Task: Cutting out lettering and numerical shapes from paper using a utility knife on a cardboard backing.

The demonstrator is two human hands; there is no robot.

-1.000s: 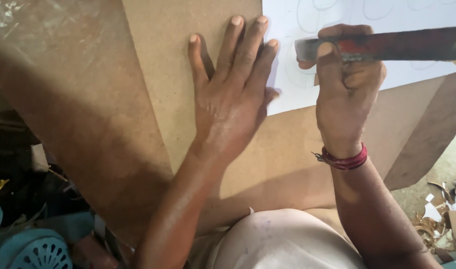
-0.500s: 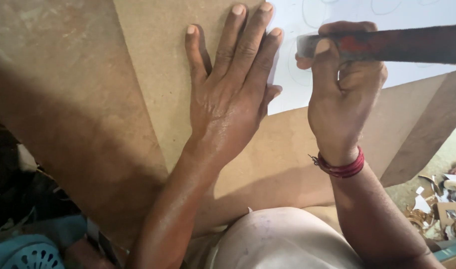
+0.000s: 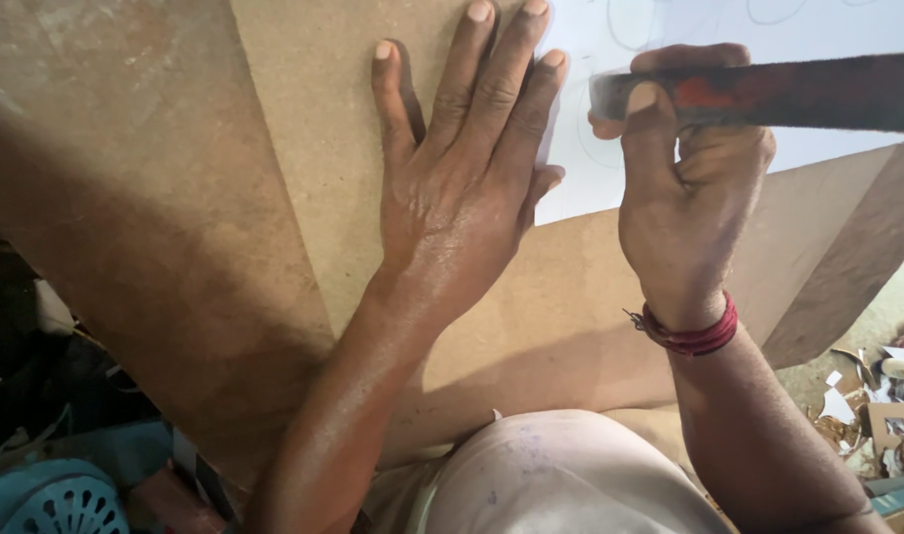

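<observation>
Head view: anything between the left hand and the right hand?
No object. In the head view only a narrow strip of white paper sheet and brown board separates the flat left hand from the right hand, which holds a dark tool.

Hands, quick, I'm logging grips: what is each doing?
Left hand: open, flat on the brown fibreboard sheet.
Right hand: closed on a dark, red-marked flat bar.

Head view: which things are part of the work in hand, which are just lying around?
In use:
- left hand, flat on the brown board
- right hand, gripping a dark, red-marked bar-like tool
- white sheet with drawn curves, lying on the board

Lying about:
- paper and cardboard scraps on the floor
- teal plastic item at lower left
</observation>
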